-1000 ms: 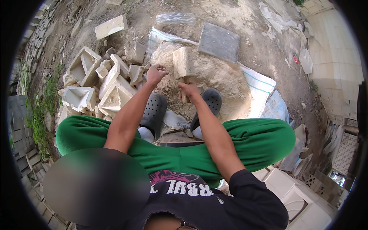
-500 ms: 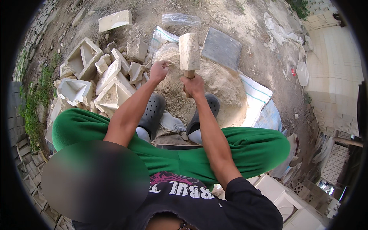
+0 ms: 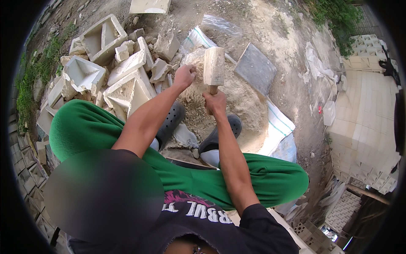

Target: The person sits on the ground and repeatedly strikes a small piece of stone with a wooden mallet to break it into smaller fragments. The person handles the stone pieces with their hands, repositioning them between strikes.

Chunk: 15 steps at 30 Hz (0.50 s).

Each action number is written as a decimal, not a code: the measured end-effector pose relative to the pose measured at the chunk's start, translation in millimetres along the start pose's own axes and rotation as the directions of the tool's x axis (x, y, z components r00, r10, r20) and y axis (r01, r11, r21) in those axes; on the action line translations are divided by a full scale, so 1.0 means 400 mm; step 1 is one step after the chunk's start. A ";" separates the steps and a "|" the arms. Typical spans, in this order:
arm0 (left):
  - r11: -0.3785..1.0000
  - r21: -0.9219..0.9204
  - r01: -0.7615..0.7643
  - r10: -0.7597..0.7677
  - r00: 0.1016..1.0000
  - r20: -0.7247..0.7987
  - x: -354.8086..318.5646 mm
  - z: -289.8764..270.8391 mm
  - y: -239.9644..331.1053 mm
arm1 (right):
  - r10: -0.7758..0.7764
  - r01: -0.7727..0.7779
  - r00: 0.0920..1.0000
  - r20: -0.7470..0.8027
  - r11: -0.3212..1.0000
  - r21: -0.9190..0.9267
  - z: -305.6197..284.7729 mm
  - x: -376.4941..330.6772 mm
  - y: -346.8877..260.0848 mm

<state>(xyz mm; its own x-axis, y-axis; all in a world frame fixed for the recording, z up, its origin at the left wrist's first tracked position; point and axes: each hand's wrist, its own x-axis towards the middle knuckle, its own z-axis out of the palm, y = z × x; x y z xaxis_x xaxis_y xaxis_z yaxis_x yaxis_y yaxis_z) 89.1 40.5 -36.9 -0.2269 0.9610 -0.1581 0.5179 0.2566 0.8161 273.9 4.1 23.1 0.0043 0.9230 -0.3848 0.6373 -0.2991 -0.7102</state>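
My right hand (image 3: 215, 103) grips the short handle of a wooden mallet (image 3: 214, 67). The mallet's pale, dusty block head is raised over a heap of crumbled cream-coloured powder (image 3: 247, 99). To the left of the mallet, my left hand (image 3: 185, 76) is closed above the heap's edge, its fingers curled in. Whether anything small sits in those fingers is hidden. Left of that hand lie broken chunks of a plaster-like material (image 3: 168, 45) and box-shaped pieces, among them a hollow one with a divider (image 3: 102, 39).
A flat grey slab (image 3: 255, 68) lies at the heap's far right. White woven sacking (image 3: 278, 120) shows under the heap. My feet in dark clogs (image 3: 223, 133) stand at its near edge. Pale stacked blocks (image 3: 359, 122) rise at the far right; clear plastic (image 3: 222, 25) lies beyond.
The whole view has turned and shifted. My left hand's fingers look more tightly curled. The mallet stays raised in my right hand.
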 end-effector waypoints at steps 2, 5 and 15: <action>1.000 -0.020 0.003 -0.002 1.000 0.030 -0.001 0.003 0.006 | -0.169 0.174 0.977 -0.129 0.984 0.025 0.007 0.005 0.000; 1.000 0.005 -0.004 0.004 1.000 0.013 0.007 0.005 -0.002 | -0.155 0.144 0.983 -0.102 0.984 -0.103 0.020 0.006 0.008; 1.000 0.003 -0.016 0.016 0.995 -0.099 -0.007 0.018 -0.032 | 0.071 -0.070 0.997 0.026 0.997 -0.028 0.031 -0.018 0.015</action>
<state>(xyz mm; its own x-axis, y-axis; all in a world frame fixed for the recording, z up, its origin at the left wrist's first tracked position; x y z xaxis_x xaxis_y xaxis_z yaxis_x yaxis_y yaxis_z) 88.8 35.2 -51.0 -0.2990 0.9500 -0.0894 0.5235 0.2417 0.8170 267.9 -7.4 14.4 0.0296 0.8927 -0.4496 0.6567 -0.3564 -0.6646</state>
